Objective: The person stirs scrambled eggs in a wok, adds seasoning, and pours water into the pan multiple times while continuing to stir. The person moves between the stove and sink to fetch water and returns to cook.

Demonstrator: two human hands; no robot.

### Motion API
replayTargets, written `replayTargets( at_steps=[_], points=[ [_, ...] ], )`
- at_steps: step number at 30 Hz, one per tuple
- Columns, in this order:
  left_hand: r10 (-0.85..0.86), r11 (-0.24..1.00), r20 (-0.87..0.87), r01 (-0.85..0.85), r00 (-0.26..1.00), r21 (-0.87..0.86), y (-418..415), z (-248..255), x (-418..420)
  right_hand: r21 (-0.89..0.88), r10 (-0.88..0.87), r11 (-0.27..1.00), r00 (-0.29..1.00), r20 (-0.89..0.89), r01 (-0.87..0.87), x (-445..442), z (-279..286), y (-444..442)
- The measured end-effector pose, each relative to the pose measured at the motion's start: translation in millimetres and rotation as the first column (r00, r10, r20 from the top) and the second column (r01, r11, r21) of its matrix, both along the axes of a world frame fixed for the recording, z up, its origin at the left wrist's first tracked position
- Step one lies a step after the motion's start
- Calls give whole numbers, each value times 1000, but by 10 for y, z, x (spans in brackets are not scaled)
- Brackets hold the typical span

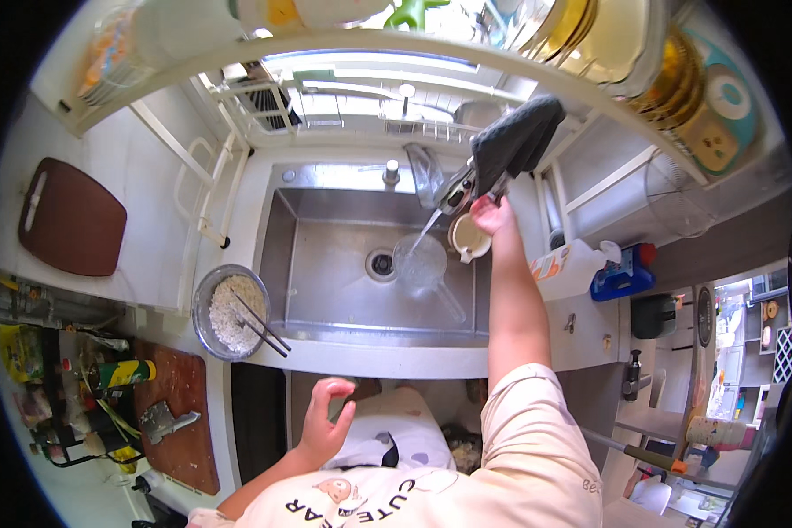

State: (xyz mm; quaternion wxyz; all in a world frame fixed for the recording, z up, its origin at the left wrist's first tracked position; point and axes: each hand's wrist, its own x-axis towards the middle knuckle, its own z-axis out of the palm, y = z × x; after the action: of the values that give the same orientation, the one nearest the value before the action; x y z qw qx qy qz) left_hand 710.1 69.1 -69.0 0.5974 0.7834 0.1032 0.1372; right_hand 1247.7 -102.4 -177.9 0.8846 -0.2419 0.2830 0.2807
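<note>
My right hand [493,216] reaches over the sink's right side to the faucet [457,193]. Its fingertips are partly hidden beside a dark grey cloth [513,145] draped over the faucet, so their grip is unclear. Water runs from the spout into a clear plastic ladle [421,259] lying in the stainless steel sink [333,284], right of the drain [382,264]. Just below that hand is a cream-coloured cup [471,239]. My left hand [327,419] hovers before the counter edge, holding nothing, fingers curved and apart.
A bowl [200,317] of whitish, crumbly food with chopsticks [261,328] stands on the sink's left rim. To the right are a white jug [564,270] and blue bottle [624,272]. A cleaver [165,422] lies on a wooden board [183,455]. A white rack [369,46] spans overhead.
</note>
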Motion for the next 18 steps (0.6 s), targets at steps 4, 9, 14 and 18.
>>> replayTargets(
  at_steps=[4,9,14,18],
  points=[
    [56,993,-129,-68,990,-93,-12,-101,194,344,11,938,986,-166,47,-214,-94,10],
    [106,986,-128,-121,986,-114,-69,-66,647,-56,-30,997,933,360,53,-698,-297,26],
    [159,971,-148,-182,976,-157,-341,23,742,-958,858,-284,455,-237,36,-1658,-1492,-230],
    [237,956,-194,-264,952,-128,-524,12,663,-847,927,-4,316,-203,-531,-1813,-1785,-366]
  ],
)
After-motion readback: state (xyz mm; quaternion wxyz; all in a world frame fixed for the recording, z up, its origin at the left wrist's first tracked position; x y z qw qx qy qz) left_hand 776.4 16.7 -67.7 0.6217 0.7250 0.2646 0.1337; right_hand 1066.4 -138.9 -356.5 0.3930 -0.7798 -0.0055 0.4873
